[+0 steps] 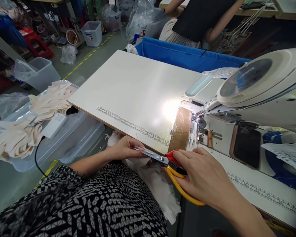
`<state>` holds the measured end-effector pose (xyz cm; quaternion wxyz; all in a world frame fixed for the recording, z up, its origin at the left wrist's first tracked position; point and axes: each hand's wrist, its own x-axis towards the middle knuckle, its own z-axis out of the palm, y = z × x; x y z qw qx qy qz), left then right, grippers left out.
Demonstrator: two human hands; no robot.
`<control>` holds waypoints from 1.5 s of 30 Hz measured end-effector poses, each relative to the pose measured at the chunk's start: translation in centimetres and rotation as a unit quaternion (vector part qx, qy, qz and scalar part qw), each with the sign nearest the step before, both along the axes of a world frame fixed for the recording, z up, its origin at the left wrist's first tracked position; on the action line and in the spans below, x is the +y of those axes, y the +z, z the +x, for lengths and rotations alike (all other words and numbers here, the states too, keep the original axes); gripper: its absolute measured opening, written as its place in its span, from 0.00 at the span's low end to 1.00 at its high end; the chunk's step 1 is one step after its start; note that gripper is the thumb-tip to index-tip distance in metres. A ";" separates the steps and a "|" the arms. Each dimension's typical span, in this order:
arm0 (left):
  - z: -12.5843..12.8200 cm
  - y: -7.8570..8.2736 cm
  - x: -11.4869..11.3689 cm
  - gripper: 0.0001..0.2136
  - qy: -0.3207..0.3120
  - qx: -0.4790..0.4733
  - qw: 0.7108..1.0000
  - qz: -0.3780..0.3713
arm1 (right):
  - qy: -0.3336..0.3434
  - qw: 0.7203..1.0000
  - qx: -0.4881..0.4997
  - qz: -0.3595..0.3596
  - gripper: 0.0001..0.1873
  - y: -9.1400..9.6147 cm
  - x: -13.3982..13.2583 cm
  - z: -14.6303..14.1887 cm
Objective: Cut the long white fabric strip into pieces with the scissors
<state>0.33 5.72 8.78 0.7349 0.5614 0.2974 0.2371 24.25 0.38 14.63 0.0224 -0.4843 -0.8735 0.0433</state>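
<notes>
A pair of scissors (160, 159) with yellow and red handles sits in my right hand (199, 174), whose fingers are wrapped through the grips. The metal blades point left along the table's front edge. My left hand (124, 148) is closed in a pinch on a pale piece of fabric (145, 150) beside the blade tips. How far the blades are parted is hard to make out. Below both hands, more pale fabric (160, 194) hangs in ruffled folds over the patterned clothing.
A sewing machine (261, 85) stands on the white table (138, 85), its lamp lighting the needle area. At left, a plastic bin lid (71, 141) carries cream fabric pieces (51, 100) and a white power bank (54, 125) with a cable. Behind is a blue cloth bin (172, 54); another person (202, 19) is beyond.
</notes>
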 end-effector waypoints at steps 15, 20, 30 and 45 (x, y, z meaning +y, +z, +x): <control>0.3 -0.2 -0.4 0.08 -0.025 0.032 0.997 -0.068 | 0.013 0.999 0.013 0.050 0.15 -1.4 -0.9 0.8; 0.3 0.4 -0.3 0.09 -0.031 0.057 0.994 -0.084 | 0.005 1.000 -0.009 0.024 0.13 -1.5 -1.2 1.0; 0.6 0.2 0.1 0.08 -0.035 0.061 0.994 -0.084 | -0.010 0.999 0.005 -0.039 0.11 -1.0 -0.7 0.0; 0.6 -0.2 0.0 0.07 -0.035 0.043 0.993 -0.105 | -0.007 0.998 0.029 -0.054 0.16 -1.7 -0.6 -0.6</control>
